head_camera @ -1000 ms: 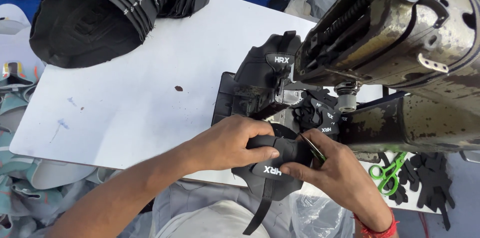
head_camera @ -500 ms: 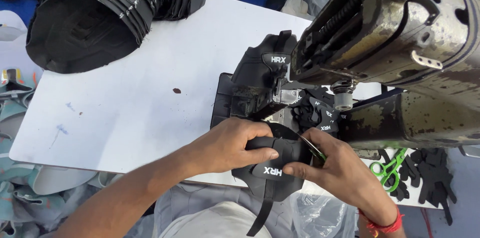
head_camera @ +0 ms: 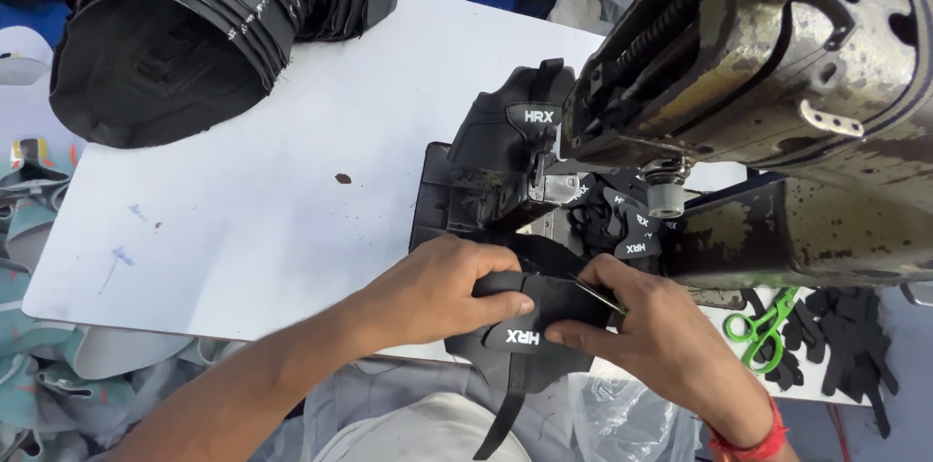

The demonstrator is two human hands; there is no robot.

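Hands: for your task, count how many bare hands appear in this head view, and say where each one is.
2. The left hand presses the black fabric piece at the white table's near edge; the right hand grips the piece's right side, below the sewing machine.

left hand (head_camera: pixel 428 292): bare, no glove, no ring I can see | left forearm: bare, no sleeve | right hand (head_camera: pixel 661 336): bare | right wrist: red thread band (head_camera: pixel 748 443) | lap: grey cloth

Two hands work here, the left hand (head_camera: pixel 428 292) and the right hand (head_camera: pixel 651 341). There is one sewing machine (head_camera: pixel 758 73), one white table (head_camera: pixel 292 200), one pair of green scissors (head_camera: pixel 758 326) and one stack of black pieces (head_camera: pixel 194 25).
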